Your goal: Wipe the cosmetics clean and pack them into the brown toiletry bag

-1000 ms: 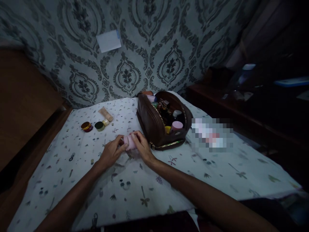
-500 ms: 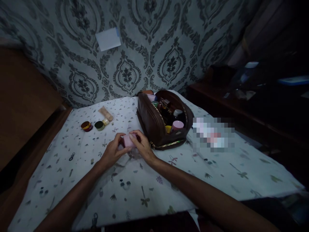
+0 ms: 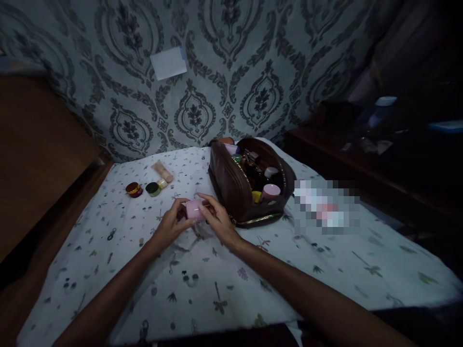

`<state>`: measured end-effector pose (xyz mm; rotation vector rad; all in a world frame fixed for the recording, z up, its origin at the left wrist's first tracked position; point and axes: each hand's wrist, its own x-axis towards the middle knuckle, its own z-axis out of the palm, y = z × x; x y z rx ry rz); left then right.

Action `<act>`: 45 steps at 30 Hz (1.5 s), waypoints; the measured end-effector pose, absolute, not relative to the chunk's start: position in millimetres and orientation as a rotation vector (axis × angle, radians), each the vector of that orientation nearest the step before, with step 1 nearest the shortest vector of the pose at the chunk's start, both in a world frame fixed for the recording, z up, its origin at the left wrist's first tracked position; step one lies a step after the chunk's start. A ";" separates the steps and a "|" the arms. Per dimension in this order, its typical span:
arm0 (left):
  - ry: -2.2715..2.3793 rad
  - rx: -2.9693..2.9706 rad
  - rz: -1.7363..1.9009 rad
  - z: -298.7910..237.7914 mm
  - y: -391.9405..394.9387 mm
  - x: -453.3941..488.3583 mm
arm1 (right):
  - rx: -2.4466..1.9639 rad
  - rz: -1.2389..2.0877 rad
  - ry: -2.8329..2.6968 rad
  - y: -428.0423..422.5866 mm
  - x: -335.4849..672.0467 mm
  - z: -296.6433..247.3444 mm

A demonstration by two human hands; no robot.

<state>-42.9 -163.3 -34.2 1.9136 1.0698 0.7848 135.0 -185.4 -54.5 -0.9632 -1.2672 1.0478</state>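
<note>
Between my two hands, a little above the patterned cloth (image 3: 144, 279), is a small pink jar (image 3: 194, 210). My left hand (image 3: 172, 222) grips its left side, thumb below and fingers above. On the other side my right hand (image 3: 218, 219) has its thumb and fingers closed on the jar's right end. Just right of my right hand stands a brown toiletry bag (image 3: 231, 178), unzipped. Inside it show a pink-lidded container (image 3: 271, 191), a white cap (image 3: 271, 172), something yellow (image 3: 256, 196) and other dark items that I cannot make out.
Left of the bag lie a dark red jar (image 3: 134, 190), a dark-lidded green jar (image 3: 153, 189), a small yellowish item (image 3: 162, 183) and a beige tube (image 3: 161, 170). A blurred-out object (image 3: 325, 207) lies to the right. Behind is a patterned wall (image 3: 195, 115).
The pink jar has turned in my hands, now showing its glossy side. My right fingers have shifted slightly on it. The whole view has moved a little.
</note>
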 end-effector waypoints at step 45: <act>1.041 2.231 0.751 -19.9 -165.2 -50.5 | -0.902 1.457 -0.940 -182.4 129.5 -59.8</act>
